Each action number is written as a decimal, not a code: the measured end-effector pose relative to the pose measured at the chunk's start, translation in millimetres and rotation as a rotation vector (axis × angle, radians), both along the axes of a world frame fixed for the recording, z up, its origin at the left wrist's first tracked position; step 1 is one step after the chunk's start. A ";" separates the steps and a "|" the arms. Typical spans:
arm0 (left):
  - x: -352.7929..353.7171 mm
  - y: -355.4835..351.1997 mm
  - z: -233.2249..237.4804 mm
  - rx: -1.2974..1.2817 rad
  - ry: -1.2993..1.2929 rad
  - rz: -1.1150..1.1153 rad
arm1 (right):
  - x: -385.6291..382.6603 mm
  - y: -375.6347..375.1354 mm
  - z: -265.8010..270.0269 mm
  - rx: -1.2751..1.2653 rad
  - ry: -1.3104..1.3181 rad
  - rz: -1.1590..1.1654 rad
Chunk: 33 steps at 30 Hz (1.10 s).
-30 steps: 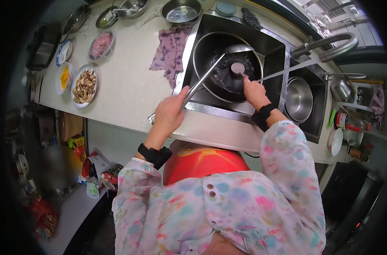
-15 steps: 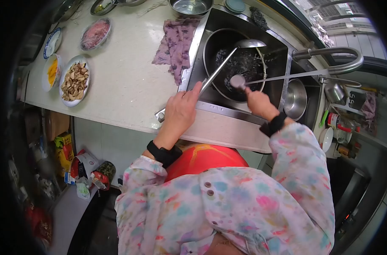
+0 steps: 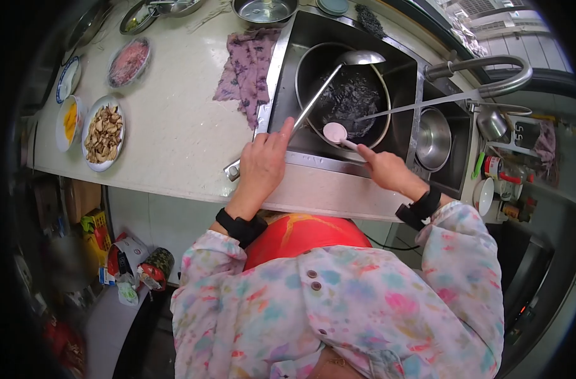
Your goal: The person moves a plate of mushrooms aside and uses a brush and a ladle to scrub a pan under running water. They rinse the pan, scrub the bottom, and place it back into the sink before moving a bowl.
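My left hand (image 3: 261,163) is closed around the handle of a steel ladle (image 3: 362,57). The ladle slants across the sink's front rim, its bowl over the far side of a dark pot (image 3: 388,117). In my right hand (image 3: 388,169) is the handle of a small pale pink scoop (image 3: 335,132), its head over the pot's near edge. Water runs from the curved faucet (image 3: 521,74) into the pot, and the water there is rippling. The pot sits in the steel sink (image 3: 404,104).
Left on the counter are a plate of sliced mushrooms (image 3: 103,134), a bowl of yellow strips (image 3: 70,123) and a dish of raw meat (image 3: 128,62). A purple cloth (image 3: 247,69) lies beside the sink. A steel bowl (image 3: 433,140) stands in the right basin.
The scoop has moved left and toward me, from over the water to the pot's near edge. My left hand still grips the ladle. The view has shifted slightly.
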<state>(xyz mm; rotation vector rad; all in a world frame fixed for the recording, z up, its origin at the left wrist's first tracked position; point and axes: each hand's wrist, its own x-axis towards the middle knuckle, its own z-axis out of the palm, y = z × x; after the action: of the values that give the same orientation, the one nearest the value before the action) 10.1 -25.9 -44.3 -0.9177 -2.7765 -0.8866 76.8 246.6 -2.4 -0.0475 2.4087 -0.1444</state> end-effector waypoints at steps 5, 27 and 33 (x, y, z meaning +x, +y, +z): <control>-3.3 0.2 0.5 0.009 0.012 -0.009 | -10.1 65.8 -47.5 0.265 0.129 0.041; -2.7 6.0 -3.9 -0.028 0.009 0.002 | -54.1 -3.6 -70.3 -0.087 0.226 -0.113; -3.6 6.7 -3.8 -0.037 -0.018 -0.001 | -102.8 16.2 -99.2 0.028 0.391 -0.263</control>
<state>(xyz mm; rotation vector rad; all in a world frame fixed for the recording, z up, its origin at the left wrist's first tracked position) 6.6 -19.2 -48.1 -0.9215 -2.8167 -0.8514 -26.0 262.8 -101.6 0.2796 2.7995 -0.2412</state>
